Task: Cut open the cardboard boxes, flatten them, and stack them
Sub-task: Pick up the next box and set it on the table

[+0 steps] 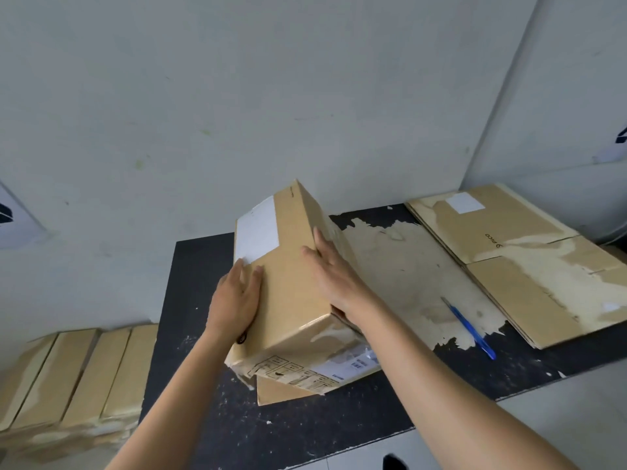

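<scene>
Cardboard box (291,300) tilted, up off the black table (305,435), dead centre. Left hand (235,296) flat on its 9 o'clock side, right hand (334,273) flat over the 3 o'clock edge, fingers straight. Best set down square, taped seam up, possibly underneath now, then over to the blue cutter (470,329) at 3 o'clock.

Tilted brown cardboard box (291,290): underside and far end hidden. Print on its white end label (353,362) is too small to read. Flattened brown cardboard stack (529,266): cut off at the right edge. Row of brown cardboard boxes (78,374), lower left: blurred, cut by the frame. Slim blue tool (470,329): type indeterminable.
</scene>
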